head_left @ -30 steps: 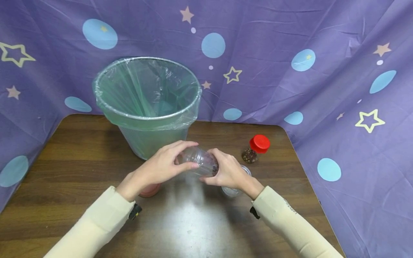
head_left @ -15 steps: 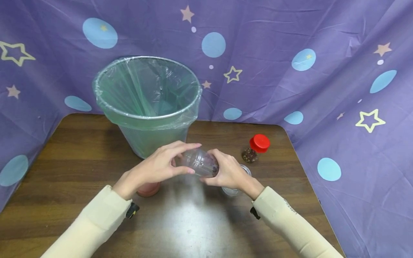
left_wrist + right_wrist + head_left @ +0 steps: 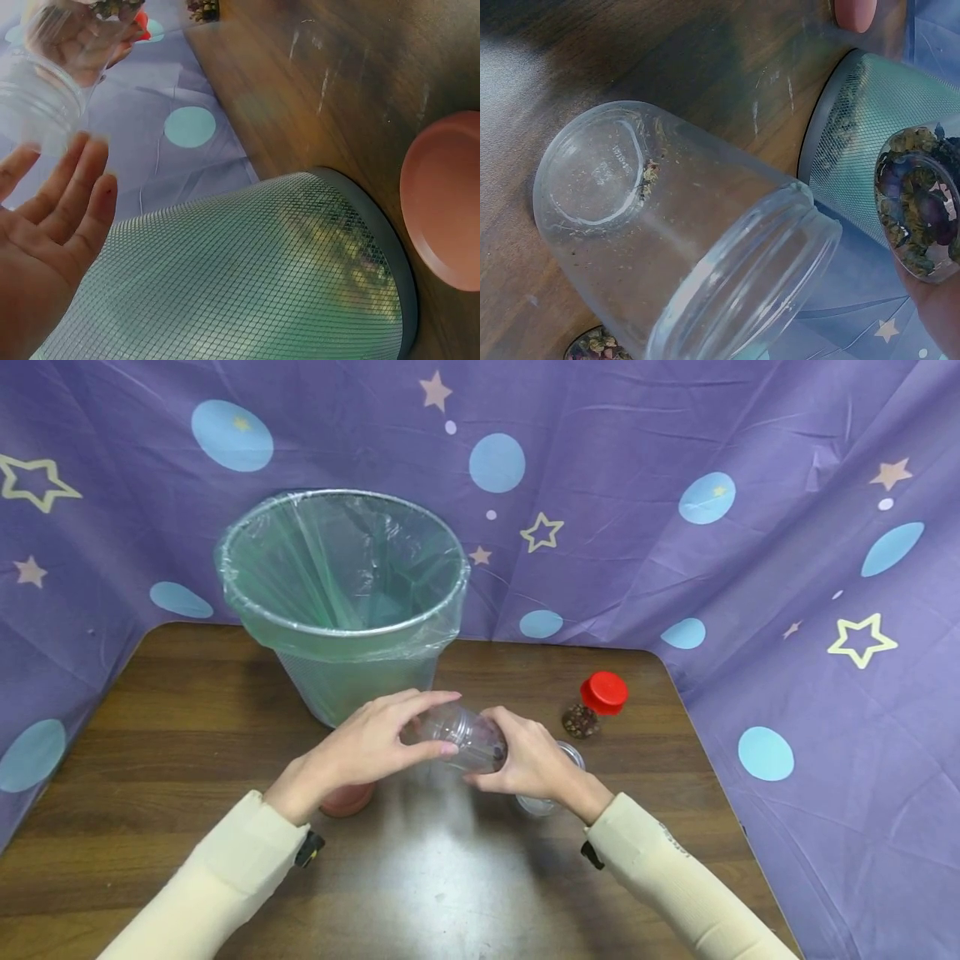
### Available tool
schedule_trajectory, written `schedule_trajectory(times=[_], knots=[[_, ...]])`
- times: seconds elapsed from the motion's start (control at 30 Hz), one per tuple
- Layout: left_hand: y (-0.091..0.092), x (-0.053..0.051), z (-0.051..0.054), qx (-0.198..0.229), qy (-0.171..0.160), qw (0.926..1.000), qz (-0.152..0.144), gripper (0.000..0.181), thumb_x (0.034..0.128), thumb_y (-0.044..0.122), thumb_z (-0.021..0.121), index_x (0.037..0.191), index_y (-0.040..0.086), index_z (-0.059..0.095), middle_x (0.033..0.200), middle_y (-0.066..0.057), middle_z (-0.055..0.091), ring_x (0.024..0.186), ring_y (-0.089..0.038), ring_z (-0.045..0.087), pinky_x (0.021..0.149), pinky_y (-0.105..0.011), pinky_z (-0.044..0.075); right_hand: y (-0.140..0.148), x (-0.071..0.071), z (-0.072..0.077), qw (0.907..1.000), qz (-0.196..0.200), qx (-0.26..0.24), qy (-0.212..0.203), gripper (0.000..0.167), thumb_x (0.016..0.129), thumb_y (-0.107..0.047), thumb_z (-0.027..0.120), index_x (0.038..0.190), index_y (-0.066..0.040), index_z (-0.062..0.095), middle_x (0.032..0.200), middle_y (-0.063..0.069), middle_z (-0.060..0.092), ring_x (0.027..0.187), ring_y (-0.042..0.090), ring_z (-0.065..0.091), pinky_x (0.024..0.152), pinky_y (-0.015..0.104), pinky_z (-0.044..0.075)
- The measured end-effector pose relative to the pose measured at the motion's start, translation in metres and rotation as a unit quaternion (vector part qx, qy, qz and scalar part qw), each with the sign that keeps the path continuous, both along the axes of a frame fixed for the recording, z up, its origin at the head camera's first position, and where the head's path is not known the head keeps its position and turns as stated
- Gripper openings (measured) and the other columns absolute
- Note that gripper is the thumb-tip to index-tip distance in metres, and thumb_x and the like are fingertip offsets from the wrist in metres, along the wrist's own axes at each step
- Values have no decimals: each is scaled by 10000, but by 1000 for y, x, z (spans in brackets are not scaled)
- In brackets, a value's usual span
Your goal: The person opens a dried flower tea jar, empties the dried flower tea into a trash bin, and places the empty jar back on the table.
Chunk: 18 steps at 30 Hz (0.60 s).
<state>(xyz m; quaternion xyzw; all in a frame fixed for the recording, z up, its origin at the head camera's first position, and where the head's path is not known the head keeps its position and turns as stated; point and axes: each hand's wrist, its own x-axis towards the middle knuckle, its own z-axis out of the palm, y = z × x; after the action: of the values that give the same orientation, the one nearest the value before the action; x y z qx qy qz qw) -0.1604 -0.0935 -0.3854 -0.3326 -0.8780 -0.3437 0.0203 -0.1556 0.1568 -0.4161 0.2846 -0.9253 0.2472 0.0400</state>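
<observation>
A clear jar (image 3: 472, 743) lies tilted between both hands above the table. My right hand (image 3: 536, 756) grips its base end, where dark dried bits and pieces show through the bottom (image 3: 922, 202) in the right wrist view. At the other end, my left hand (image 3: 360, 743) holds the neck end between thumb and fingers; whether a clear lid is there I cannot tell. The left wrist view shows the jar's ridged neck (image 3: 64, 86) just beyond the left fingertips. Under the right wrist stands a second clear jar (image 3: 690, 217), uncapped, with a few crumbs at its bottom.
A mesh bin (image 3: 337, 632) with a green plastic liner stands behind the left hand. At the right back is a small jar (image 3: 580, 721) of dried bits with a red lid (image 3: 604, 692). A salmon-coloured dish (image 3: 446, 202) sits partly under the left wrist.
The left hand shifted slightly left along the jar's neck end, then a little back to the right. The right hand and jar stayed almost still.
</observation>
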Motion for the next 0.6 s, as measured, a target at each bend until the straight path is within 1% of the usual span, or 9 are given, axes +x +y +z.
schedule_trajectory(times=[0.07,0.13,0.2,0.27,0.33,0.37,0.43,0.5,0.6], knots=[[2,0,-1,102,9,9999,22,651,856,473,726,1420,214,528,1221,7,618,1065,-166,615,902,-366,532,0,0,0,10000,-14,2,19,695,648,-421,866,1198,-120,566,984,9,698,820,120,659,699,263,551],[4,1,-2,335,-66,9994,-53,680,866,441,728,1443,163,500,1335,-43,583,1130,-199,627,956,-395,536,0,0,0,10000,-34,2,2,698,650,-422,865,1203,-120,566,996,15,702,830,127,664,707,269,555],[4,2,-2,549,-166,9982,-168,727,861,416,740,1475,152,455,1412,-62,544,1156,-222,633,972,-398,538,0,0,0,10000,-45,-4,-43,703,652,-421,866,1211,-119,564,1008,20,705,840,130,668,716,271,559],[4,2,-1,737,-283,9962,-380,789,833,368,779,1502,170,411,1443,-61,527,1159,-224,638,972,-395,540,1,0,0,9999,-61,-37,-95,706,654,-415,866,1217,-118,562,1019,24,707,855,132,672,729,271,562],[2,2,0,746,-260,9952,-580,816,802,320,813,1503,212,409,1468,-33,506,1228,-216,597,1025,-408,506,2,0,0,9999,-77,-81,-121,705,656,-412,866,1220,-121,561,1019,20,708,861,130,673,735,270,561],[1,1,1,698,-217,9951,-668,808,791,292,824,1492,234,425,1480,-18,492,1276,-211,560,1054,-416,482,2,1,0,9998,-85,-106,-123,702,655,-410,866,1218,-122,562,1015,18,708,862,129,673,734,270,560],[0,0,1,639,-101,9945,-820,764,777,236,835,1454,238,480,1485,-11,487,1339,-214,504,1098,-430,442,3,1,0,9997,-115,-138,-138,696,654,-412,864,1215,-130,563,1009,10,708,860,124,671,731,266,557],[0,-1,1,636,-7,9939,-898,703,787,199,824,1422,217,524,1490,-18,490,1372,-219,473,1085,-412,458,3,1,0,9997,-139,-152,-151,694,655,-418,862,1213,-133,563,1002,6,707,855,122,669,724,263,554],[2,-2,-1,714,37,9932,-920,665,813,204,800,1422,185,534,1485,-39,505,1358,-225,494,999,-369,526,4,1,0,9996,-165,-158,-164,699,654,-421,860,1215,-131,562,1001,9,705,850,125,666,721,262,552]])
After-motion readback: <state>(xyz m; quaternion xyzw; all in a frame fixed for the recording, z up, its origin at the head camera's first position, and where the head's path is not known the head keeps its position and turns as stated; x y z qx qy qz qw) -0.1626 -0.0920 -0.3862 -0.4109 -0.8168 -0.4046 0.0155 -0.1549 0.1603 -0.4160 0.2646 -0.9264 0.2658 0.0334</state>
